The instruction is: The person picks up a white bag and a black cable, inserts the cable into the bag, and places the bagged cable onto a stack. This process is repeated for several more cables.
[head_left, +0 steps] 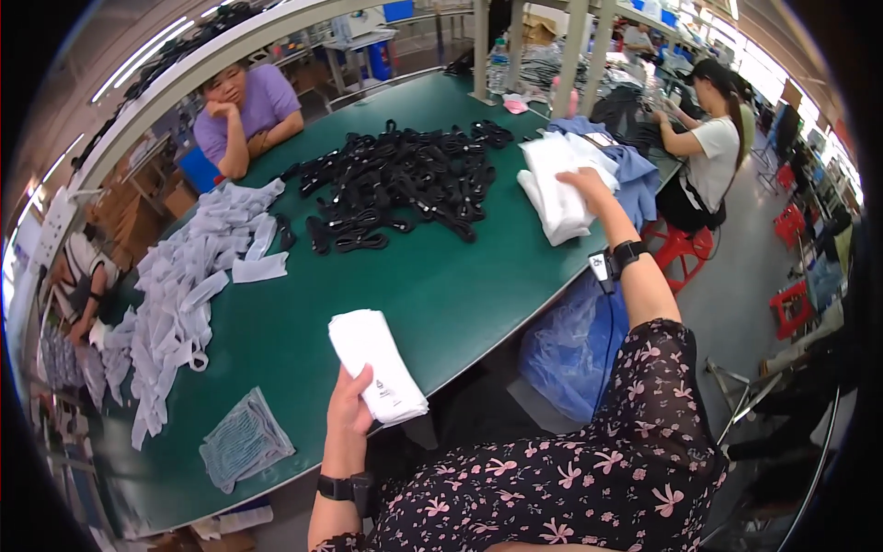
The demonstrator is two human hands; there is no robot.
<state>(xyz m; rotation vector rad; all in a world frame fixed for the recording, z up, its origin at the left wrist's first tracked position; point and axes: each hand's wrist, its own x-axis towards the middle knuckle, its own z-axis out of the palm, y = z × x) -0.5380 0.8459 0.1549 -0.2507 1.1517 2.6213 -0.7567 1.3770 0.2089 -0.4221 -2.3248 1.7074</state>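
My left hand (348,405) is closed around a thick stack of white plastic bags (375,359), thumb on top, above the near edge of the green table (322,285). At the table's right side my right hand (593,189) grips the top of a larger pile of folded white bags (552,198), its fingertips partly hidden in the folds. Blue cloth (637,179) lies beside and under that pile. A heap of black coiled cables (395,184) with ties covers the table's far middle.
Pale grey strips or pouches (198,262) are heaped along the left. A clear bag of bluish pieces (244,442) lies near left. Co-workers sit across (248,115) and at right (713,143). Shelf posts (570,55) rise at the far edge; a blue plastic bag (575,354) hangs below.
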